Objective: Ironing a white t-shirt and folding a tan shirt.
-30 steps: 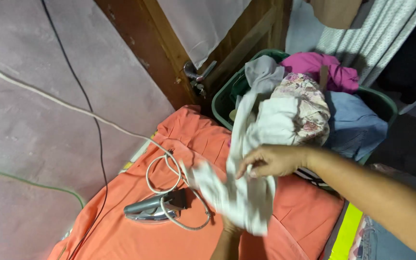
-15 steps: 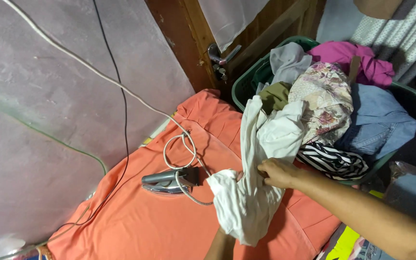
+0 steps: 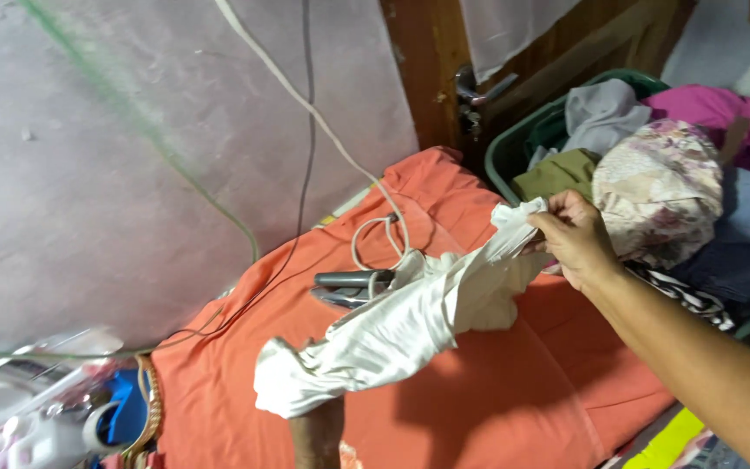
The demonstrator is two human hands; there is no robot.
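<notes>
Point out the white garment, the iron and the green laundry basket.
white garment [image 3: 410, 326], head view, on the bunched middle of the cloth stretched between the two hands.
iron [image 3: 349, 285], head view, on its grey handle, above the orange cover.
green laundry basket [image 3: 514, 148], head view, on its left rim.

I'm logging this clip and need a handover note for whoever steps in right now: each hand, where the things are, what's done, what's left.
Right hand: gripping one end of the white garment, held up near the laundry basket.
Left hand: mostly hidden under the garment's other end, apparently holding it up; grip not visible.
White garment: stretched in the air between both hands, above the orange cloth that covers the surface.
Iron: lying on the orange cloth beyond the garment, cord looped beside it.
Done: garment is out of the basket.
Left: it is not yet laid flat; the basket is heaped with clothes.
</notes>
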